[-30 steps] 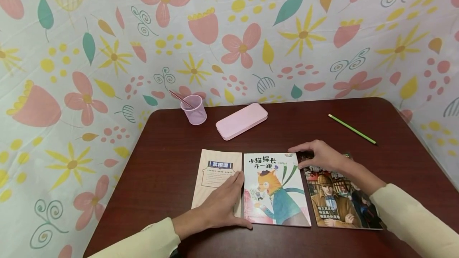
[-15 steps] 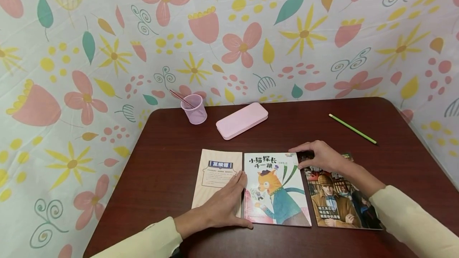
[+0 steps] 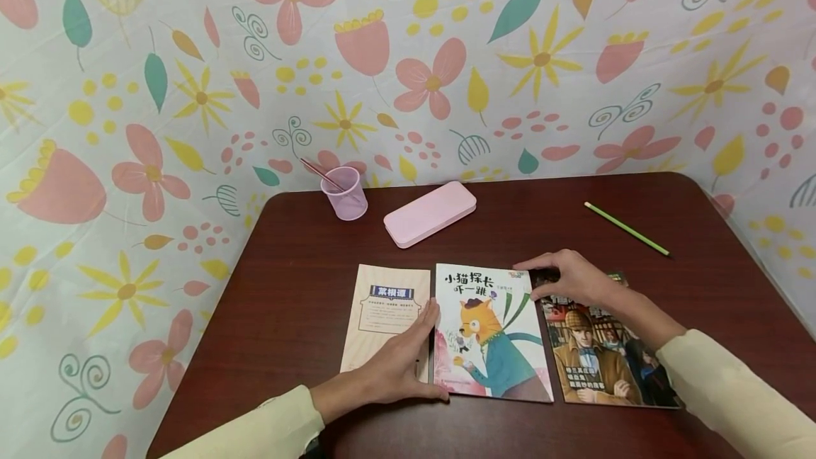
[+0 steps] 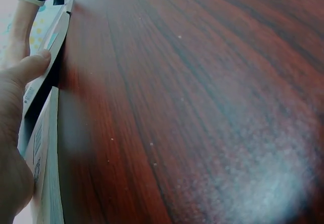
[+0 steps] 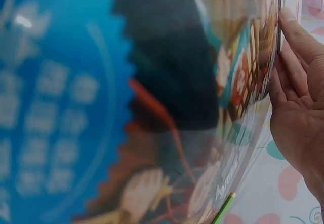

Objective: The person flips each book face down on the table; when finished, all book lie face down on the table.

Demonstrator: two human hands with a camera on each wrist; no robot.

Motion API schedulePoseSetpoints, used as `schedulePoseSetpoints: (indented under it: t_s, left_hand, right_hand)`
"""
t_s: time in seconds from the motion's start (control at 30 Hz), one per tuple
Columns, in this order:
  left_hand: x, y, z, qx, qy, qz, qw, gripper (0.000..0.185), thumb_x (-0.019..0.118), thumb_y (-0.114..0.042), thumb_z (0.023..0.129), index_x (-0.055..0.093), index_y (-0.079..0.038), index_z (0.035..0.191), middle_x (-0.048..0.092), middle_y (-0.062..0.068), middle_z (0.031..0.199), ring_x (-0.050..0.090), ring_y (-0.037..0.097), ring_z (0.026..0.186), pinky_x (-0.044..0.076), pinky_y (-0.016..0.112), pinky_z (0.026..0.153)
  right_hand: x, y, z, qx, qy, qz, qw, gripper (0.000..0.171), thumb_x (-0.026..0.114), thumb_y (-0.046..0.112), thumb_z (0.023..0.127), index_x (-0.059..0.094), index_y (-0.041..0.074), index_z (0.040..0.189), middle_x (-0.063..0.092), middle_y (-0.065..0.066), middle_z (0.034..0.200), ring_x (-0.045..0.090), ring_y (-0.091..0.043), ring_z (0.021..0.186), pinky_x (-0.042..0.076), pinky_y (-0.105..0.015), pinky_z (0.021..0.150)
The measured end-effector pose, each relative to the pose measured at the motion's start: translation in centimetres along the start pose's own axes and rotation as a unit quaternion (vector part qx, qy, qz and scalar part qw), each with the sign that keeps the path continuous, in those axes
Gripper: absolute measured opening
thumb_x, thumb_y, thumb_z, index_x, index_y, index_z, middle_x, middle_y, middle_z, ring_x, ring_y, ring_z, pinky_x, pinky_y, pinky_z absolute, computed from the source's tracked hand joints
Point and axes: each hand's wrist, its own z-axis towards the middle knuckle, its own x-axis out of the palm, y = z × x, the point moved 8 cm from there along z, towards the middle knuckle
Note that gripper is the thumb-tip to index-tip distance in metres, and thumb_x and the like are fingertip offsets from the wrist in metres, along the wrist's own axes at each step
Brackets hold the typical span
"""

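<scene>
White-covered, the cat book (image 3: 487, 346) lies between the beige book (image 3: 385, 303) at left and the detective book (image 3: 596, 367) at right, its left side raised off the table (image 3: 280, 253). Over my feeds, I see the left hand (image 3: 395, 367) gripping it near its near left corner, thumb wide of the fingers; the right hand (image 3: 574, 278) holds its far right corner. Farther off sits a pink case (image 3: 430, 212).

The left hand (image 3: 397, 368) hides the lower right of the beige book (image 3: 382, 303), whose small print is too fine to read. The right hand (image 3: 574, 278) covers part of the dark book (image 3: 593, 360), blurred and cut off in the right wrist view. The head view's bottom cuts off the tabletop (image 3: 274, 317).
</scene>
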Motion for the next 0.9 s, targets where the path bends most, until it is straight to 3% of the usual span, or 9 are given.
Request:
schedulePoseSetpoints:
  t_s: [0.13, 0.27, 0.37, 0.4, 0.53, 0.6, 0.67, 0.8, 0.9]
  left_hand:
    - [-0.3, -0.2, 0.1, 0.017, -0.008, -0.037, 0.9991, 0.139, 0.096, -0.042, 0.079, -0.003, -0.006, 0.17, 0.009, 0.011, 0.178, 0.032, 0.02, 0.155, 0.034, 0.036, 0.122]
    - [-0.4, -0.4, 0.2, 0.022, -0.007, -0.087, 0.9959, 0.138, 0.096, -0.035, 0.08, -0.005, -0.009, 0.17, 0.005, 0.006, 0.178, 0.024, 0.02, 0.159, 0.027, 0.035, 0.125]
    - [-0.5, -0.7, 0.3, 0.028, -0.006, -0.138, 0.9901, 0.138, 0.097, -0.027, 0.08, -0.006, -0.01, 0.17, 0.001, 0.005, 0.178, 0.014, 0.021, 0.162, 0.021, 0.036, 0.127]
    - [-0.6, -0.9, 0.4, 0.029, -0.005, -0.158, 0.987, 0.138, 0.097, -0.023, 0.08, -0.006, -0.01, 0.17, -0.002, 0.005, 0.178, 0.011, 0.021, 0.162, 0.021, 0.036, 0.127]
    - [-0.6, -1.1, 0.6, 0.024, 0.001, -0.247, 0.9688, 0.138, 0.096, -0.01, 0.08, -0.008, -0.013, 0.17, -0.006, 0.003, 0.178, 0.011, 0.02, 0.161, 0.026, 0.036, 0.124]
    - [-0.5, -1.2, 0.6, 0.016, 0.003, -0.286, 0.958, 0.137, 0.094, -0.004, 0.08, -0.008, -0.014, 0.171, -0.007, 0.002, 0.178, 0.012, 0.019, 0.161, 0.028, 0.035, 0.122]
    - [-0.4, -1.2, 0.6, 0.007, 0.005, -0.307, 0.9518, 0.135, 0.093, -0.001, 0.08, -0.007, -0.013, 0.171, -0.006, 0.002, 0.177, 0.014, 0.017, 0.16, 0.029, 0.034, 0.122]
    - [-0.3, -1.1, 0.5, -0.009, 0.007, -0.299, 0.9542, 0.132, 0.093, -0.002, 0.081, -0.004, -0.01, 0.171, -0.001, 0.006, 0.176, 0.02, 0.018, 0.158, 0.029, 0.031, 0.121]
    - [-0.3, -1.0, 0.4, -0.018, 0.007, -0.278, 0.9605, 0.129, 0.092, -0.006, 0.083, -0.003, -0.008, 0.17, 0.003, 0.009, 0.176, 0.024, 0.019, 0.157, 0.031, 0.03, 0.12]
  right_hand:
    - [0.0, -0.3, 0.0, 0.018, 0.015, 0.018, 1.0, 0.055, 0.087, 0.01, 0.087, 0.071, 0.007, 0.139, 0.069, -0.022, 0.136, 0.04, -0.008, 0.055, 0.045, -0.029, 0.056]
    - [0.1, -0.2, -0.1, 0.025, 0.022, 0.017, 0.999, 0.057, 0.087, 0.01, 0.087, 0.07, 0.008, 0.141, 0.068, -0.023, 0.138, 0.028, -0.005, 0.048, 0.042, -0.028, 0.051]
    - [0.1, -0.1, -0.1, 0.02, 0.022, 0.007, 1.0, 0.058, 0.087, 0.01, 0.087, 0.07, 0.008, 0.141, 0.068, -0.022, 0.138, 0.033, -0.007, 0.051, 0.042, -0.028, 0.054]
    - [0.1, 0.0, -0.1, 0.015, 0.019, 0.001, 1.0, 0.058, 0.088, 0.01, 0.086, 0.07, 0.008, 0.141, 0.068, -0.022, 0.138, 0.04, -0.008, 0.055, 0.044, -0.028, 0.056]
    - [0.2, 0.2, -0.1, 0.0, 0.011, -0.014, 1.0, 0.057, 0.088, 0.011, 0.086, 0.07, 0.008, 0.14, 0.069, -0.02, 0.137, 0.068, -0.023, 0.094, 0.05, -0.031, 0.068]
    - [0.2, 0.2, -0.1, -0.001, 0.007, -0.015, 1.0, 0.057, 0.089, 0.01, 0.086, 0.071, 0.008, 0.139, 0.07, -0.018, 0.137, 0.069, -0.033, 0.115, 0.054, -0.033, 0.076]
    - [0.2, 0.1, 0.0, 0.003, 0.005, -0.01, 1.0, 0.056, 0.089, 0.01, 0.085, 0.071, 0.01, 0.139, 0.07, -0.016, 0.137, 0.066, -0.039, 0.123, 0.058, -0.036, 0.083]
    - [0.0, 0.2, 0.0, 0.0, -0.002, -0.003, 1.0, 0.054, 0.09, 0.011, 0.084, 0.073, 0.01, 0.136, 0.072, -0.013, 0.133, 0.066, -0.039, 0.121, 0.059, -0.037, 0.084]
    - [-0.3, 0.5, 0.1, -0.004, -0.007, 0.003, 1.0, 0.052, 0.091, 0.009, 0.083, 0.074, 0.009, 0.133, 0.074, -0.012, 0.127, 0.068, -0.033, 0.109, 0.057, -0.033, 0.077]
